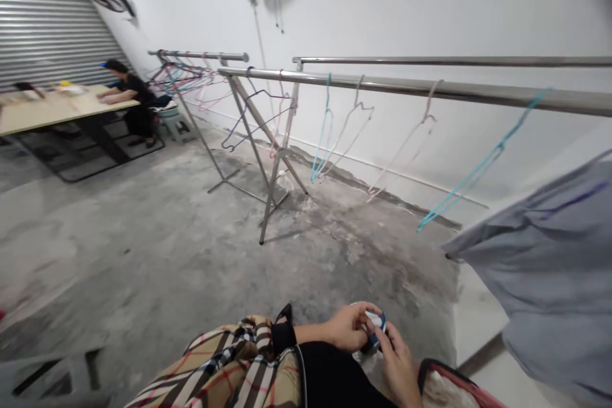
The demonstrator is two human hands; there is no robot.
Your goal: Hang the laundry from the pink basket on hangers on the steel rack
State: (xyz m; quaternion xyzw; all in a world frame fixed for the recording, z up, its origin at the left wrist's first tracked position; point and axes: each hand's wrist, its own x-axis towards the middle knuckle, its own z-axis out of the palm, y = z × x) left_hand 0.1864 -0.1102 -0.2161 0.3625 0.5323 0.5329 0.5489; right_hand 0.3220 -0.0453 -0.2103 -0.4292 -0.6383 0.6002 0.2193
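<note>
My left hand and my right hand meet low in the frame, both closed round a small blue and white object that I cannot name. A beige plaid garment with a black piece beside it lies draped over my left forearm. Just right of my hands a grey garment hangs from the near steel rail.
Several empty wire hangers dangle along the steel rails on folding stands. The floor is bare concrete. At the far left a person sits at a wooden table before a roller shutter. A red-rimmed basket sits at my right.
</note>
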